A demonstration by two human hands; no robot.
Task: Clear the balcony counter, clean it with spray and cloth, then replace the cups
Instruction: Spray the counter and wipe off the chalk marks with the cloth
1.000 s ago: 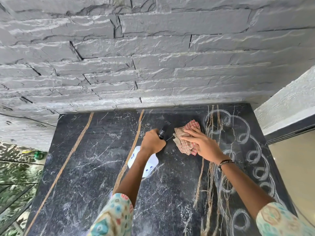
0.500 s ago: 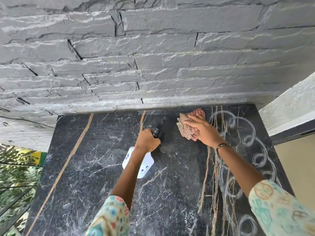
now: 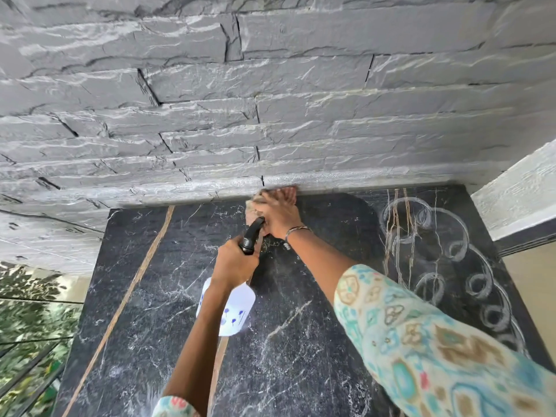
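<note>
A grey stone wall (image 3: 270, 94) is seen behind a black marble counter (image 3: 301, 341), where dried swirl marks (image 3: 451, 254) are left on the right. A white spray bottle (image 3: 234, 311) is gripped at its black neck by the left hand (image 3: 234, 263). A cloth (image 3: 252, 206) is pressed flat against the counter's back edge by the right hand (image 3: 279, 212), fingers spread.

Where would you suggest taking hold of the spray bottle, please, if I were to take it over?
Take the spray bottle by its white body, from the left. The left hand already wraps the neck under the black trigger head, and the right hand, pressing the cloth, crowds the nozzle side.
</note>
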